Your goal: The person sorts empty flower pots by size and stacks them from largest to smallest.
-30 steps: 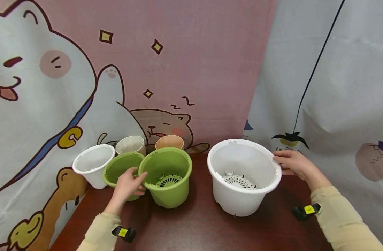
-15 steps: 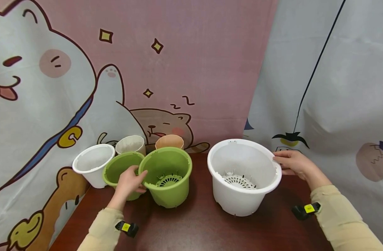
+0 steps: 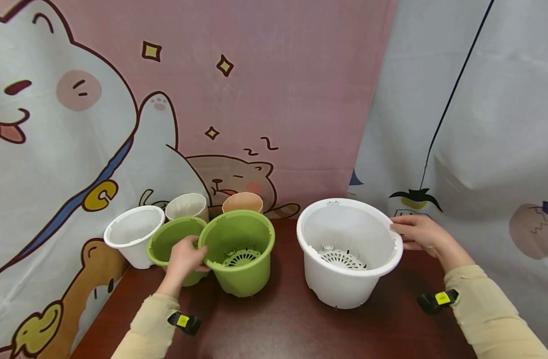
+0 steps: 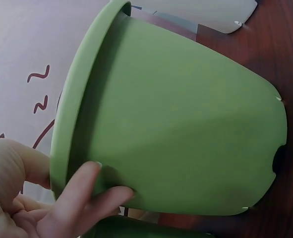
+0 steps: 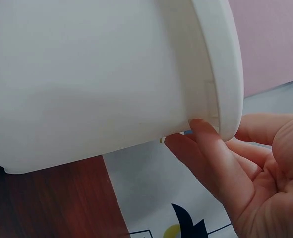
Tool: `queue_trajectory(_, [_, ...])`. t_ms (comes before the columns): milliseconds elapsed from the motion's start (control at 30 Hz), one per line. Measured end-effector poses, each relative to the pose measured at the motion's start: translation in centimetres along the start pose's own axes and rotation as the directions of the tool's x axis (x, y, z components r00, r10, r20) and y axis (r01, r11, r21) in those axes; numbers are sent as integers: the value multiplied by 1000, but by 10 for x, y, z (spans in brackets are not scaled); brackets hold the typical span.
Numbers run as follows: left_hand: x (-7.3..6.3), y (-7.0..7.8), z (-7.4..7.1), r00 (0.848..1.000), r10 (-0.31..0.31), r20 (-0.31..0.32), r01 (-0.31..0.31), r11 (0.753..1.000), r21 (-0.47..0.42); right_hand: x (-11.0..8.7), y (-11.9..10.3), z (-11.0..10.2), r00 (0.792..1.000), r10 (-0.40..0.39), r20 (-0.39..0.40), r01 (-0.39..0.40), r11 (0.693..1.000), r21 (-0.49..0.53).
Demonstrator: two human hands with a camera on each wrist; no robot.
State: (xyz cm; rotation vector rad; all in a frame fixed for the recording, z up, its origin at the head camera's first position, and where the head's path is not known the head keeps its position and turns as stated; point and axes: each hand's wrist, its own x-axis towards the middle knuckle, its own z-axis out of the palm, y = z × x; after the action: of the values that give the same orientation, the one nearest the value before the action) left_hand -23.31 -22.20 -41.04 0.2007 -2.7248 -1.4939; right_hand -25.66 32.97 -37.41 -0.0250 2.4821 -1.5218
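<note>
My left hand [image 3: 184, 259] is at the left rim of a larger green flowerpot [image 3: 247, 279]. In the left wrist view, the thumb goes over the rim while the fingertips [image 4: 114, 196] touch the outer wall just under it. On the right, a big white flowerpot [image 3: 341, 289] stands upright, with drainage slots showing in its base. My right hand [image 3: 419, 234] pinches its right rim. The right wrist view has the thumb at the rim's inner side and curled fingers [image 5: 215, 153] against the wall below the lip.
A second green pot [image 3: 166, 239] stands left of the larger one, partly behind my left hand. A smaller white pot [image 3: 139, 249], a cream pot [image 3: 188, 205] and an orange pot [image 3: 243, 200] stand behind. All share a dark red-brown table [image 3: 278, 329] against a cartoon cloth backdrop [image 3: 300, 124].
My left wrist has shifted slightly right and the left thumb has drawn down onto the green pot's rim. The right hand and the pots have not visibly moved.
</note>
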Motion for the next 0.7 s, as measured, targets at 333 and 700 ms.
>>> queue_trajectory(333, [-1,2,-2,1000,-24,-4,24,998,-51,1,2,0,1000,11,-4,-11,1000,-3])
queue_trajectory(700, [-3,-2,-1,1000,7,-20,-9,996,-85,1,1,-1,1000,13,1,-13,1000,8])
